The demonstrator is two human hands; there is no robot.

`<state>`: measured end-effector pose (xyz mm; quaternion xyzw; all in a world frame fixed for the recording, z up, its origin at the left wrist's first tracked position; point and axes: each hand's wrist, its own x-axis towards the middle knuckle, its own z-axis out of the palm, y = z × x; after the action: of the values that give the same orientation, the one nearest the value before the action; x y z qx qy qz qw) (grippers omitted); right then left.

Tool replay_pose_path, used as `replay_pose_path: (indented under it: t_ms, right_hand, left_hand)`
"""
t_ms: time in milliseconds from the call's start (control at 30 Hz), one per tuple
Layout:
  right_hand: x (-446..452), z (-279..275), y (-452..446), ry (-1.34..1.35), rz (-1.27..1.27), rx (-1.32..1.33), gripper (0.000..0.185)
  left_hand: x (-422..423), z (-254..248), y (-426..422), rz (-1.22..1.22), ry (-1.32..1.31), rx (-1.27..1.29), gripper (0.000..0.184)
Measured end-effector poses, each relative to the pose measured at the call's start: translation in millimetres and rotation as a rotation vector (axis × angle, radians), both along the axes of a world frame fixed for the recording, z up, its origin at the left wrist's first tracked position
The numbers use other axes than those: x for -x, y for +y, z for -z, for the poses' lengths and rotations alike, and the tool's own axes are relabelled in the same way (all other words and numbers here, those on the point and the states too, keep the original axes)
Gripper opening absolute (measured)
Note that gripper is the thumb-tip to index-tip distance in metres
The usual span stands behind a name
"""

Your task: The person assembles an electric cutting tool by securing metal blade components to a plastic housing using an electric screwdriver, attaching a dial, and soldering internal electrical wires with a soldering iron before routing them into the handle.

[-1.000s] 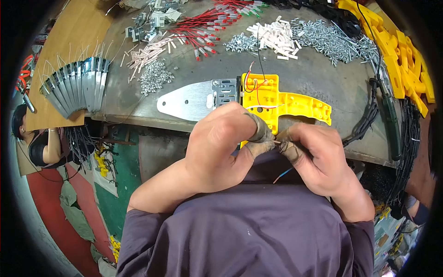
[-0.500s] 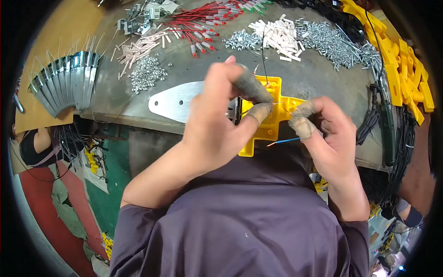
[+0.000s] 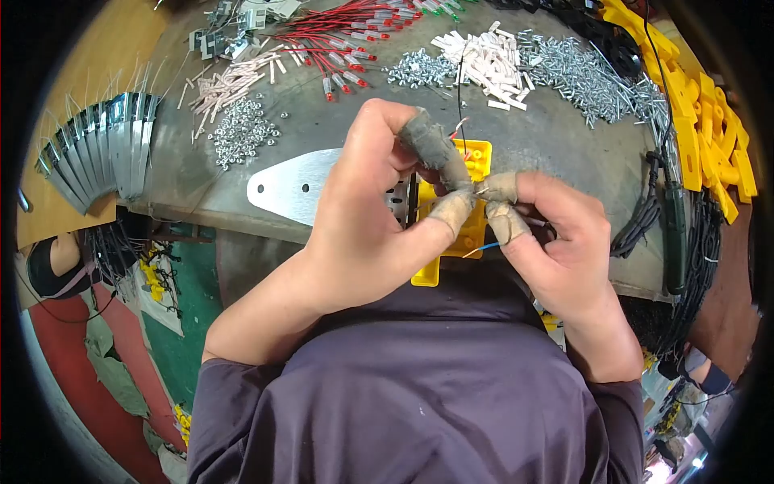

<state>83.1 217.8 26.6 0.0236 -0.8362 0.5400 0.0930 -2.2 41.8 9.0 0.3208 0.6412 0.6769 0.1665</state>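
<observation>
My left hand (image 3: 387,210) is closed in a pinch over the yellow plastic housing (image 3: 427,270), its taped fingertips on a thin wire end. Facing it, my right hand (image 3: 556,226) is pinched too, its taped fingers meeting the left ones at the wire. A blue wire (image 3: 486,247) with a bare copper end sticks out below my right fingers. Left of the housing lies a silver metal plate (image 3: 290,187), partly behind my left hand. A short red and white wire (image 3: 459,127) rises above the housing. The fingers hide most of the joined wires.
On the workbench (image 3: 355,113) lie white sleeves (image 3: 488,64), screws (image 3: 592,81), nuts (image 3: 242,133) and red-wired lamps (image 3: 347,56). Metal blades (image 3: 105,149) fan out at left. Yellow housings (image 3: 709,121), a dark green-handled tool (image 3: 676,242) and black cables (image 3: 693,274) are at right. Another person's arm (image 3: 64,254) shows at left.
Both hands rose from the housing's lower edge to over its middle. My fingertips, apart half a second ago, now meet. The bench view has shifted slightly left.
</observation>
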Motion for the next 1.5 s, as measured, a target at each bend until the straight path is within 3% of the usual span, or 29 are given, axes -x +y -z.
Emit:
replay_pose_path:
  t_ms: [167, 233, 267, 333, 400, 467, 567, 667, 700, 733, 767, 800, 867, 900, 933, 1000, 1067, 1133, 1167, 1200, 1267, 1300, 1333, 1400, 1467, 1500]
  right_hand:
    - [1, -2, 1, -0.034, 0.006, -0.002, 0.013]
    - [5, -3, 8, -0.242, 0.006, 0.098, 0.011]
    - [5, -5, 7, -0.245, 0.010, 0.098, 0.011]
    - [5, -9, 3, -0.212, 0.012, 0.219, 0.011]
    - [-3, -14, 3, -0.239, -0.069, 0.186, 0.011]
    - [-3, -14, 4, -0.242, -0.095, 0.129, 0.012]
    - [-3, -11, 3, -0.381, 0.000, 0.313, 0.017]
    - [-3, -10, 4, -0.335, -0.021, 0.225, 0.023]
    - [-2, -5, 5, -0.056, -0.071, -0.167, 0.024]
    - [-1, -2, 5, 0.228, -0.121, -0.555, 0.024]
    - [2, 0, -2, 0.367, -0.088, -0.557, 0.024]
    - [2, 3, -3, 0.368, -0.092, -0.556, 0.024]
    - [1, 4, -4, 0.192, 0.026, -0.406, 0.020]
    - [-1, -11, -2, -0.132, 0.029, -0.199, 0.019]
    - [0, -11, -2, -0.135, 0.042, -0.197, 0.019]
    - [3, -10, -2, -0.381, 0.007, 0.275, 0.014]
    - [2, 0, -1, -0.340, -0.010, 0.184, 0.018]
    - [7, 7, 2, 0.432, -0.111, -0.594, 0.024]
    - [5, 4, 5, 0.431, -0.177, -0.709, 0.029]
    - [5, 5, 2, 0.436, -0.180, -0.708, 0.029]
    - [6, 9, -4, 0.264, -0.082, -0.302, 0.023]
    - [2, -7, -3, -0.143, -0.021, -0.063, 0.017]
    - [3, -11, 0, -0.145, -0.013, -0.060, 0.017]
    - [8, -14, 6, -0.504, -0.070, 0.197, 0.011]
    - [6, -10, 4, -0.527, -0.093, 0.301, 0.017]
    - [4, 0, 2, -0.218, -0.094, -0.013, 0.020]
  left_hand:
    - [2, -1, 0, 0.055, 0.080, -0.011, 0.045]
    - [3, -1, 0, 0.080, 0.442, 0.138, 0.048]
    - [3, -1, -1, 0.084, 0.439, 0.138, 0.048]
    - [5, -4, -3, 0.121, 0.758, 0.243, 0.054]
    - [9, -1, -4, 0.153, 0.826, 0.255, 0.059]
    - [7, 9, -3, 0.031, 0.779, 0.126, 0.062]
    - [8, 12, -2, 0.062, 0.742, 0.100, 0.063]
    - [9, 0, -1, 0.067, 0.617, 0.192, 0.060]
    - [13, -9, 2, 0.064, 0.617, 0.191, 0.060]
    - [19, -19, 5, 0.179, 0.308, 0.278, 0.058]
    - [22, -25, 5, 0.289, -0.005, 0.358, 0.055]
    - [22, -24, 4, 0.284, -0.006, 0.359, 0.055]
    - [24, -20, 4, 0.201, 0.274, 0.310, 0.052]
    - [18, -14, 6, 0.045, 0.359, 0.221, 0.053]
    - [17, -10, 2, 0.058, 0.358, 0.220, 0.053]
    - [20, -5, -8, 0.008, 1.347, 0.235, 0.056]
    - [17, -3, -5, -0.022, 1.255, 0.205, 0.056]
    - [18, -15, -4, 0.160, 0.763, 0.272, 0.055]
    - [14, -17, 0, 0.204, 0.347, 0.276, 0.052]
    - [14, -17, -1, 0.199, 0.349, 0.278, 0.052]
    - [17, -13, -1, 0.248, 0.335, 0.251, 0.053]
    - [13, -8, 0, 0.141, 0.345, 0.203, 0.052]
    - [16, -5, -2, 0.150, 0.344, 0.203, 0.052]
    - [26, -4, -9, 0.096, 1.219, 0.264, 0.048]
    - [19, -4, -5, 0.039, 1.238, 0.265, 0.041]
    - [18, -6, -4, 0.071, 1.032, 0.260, 0.041]
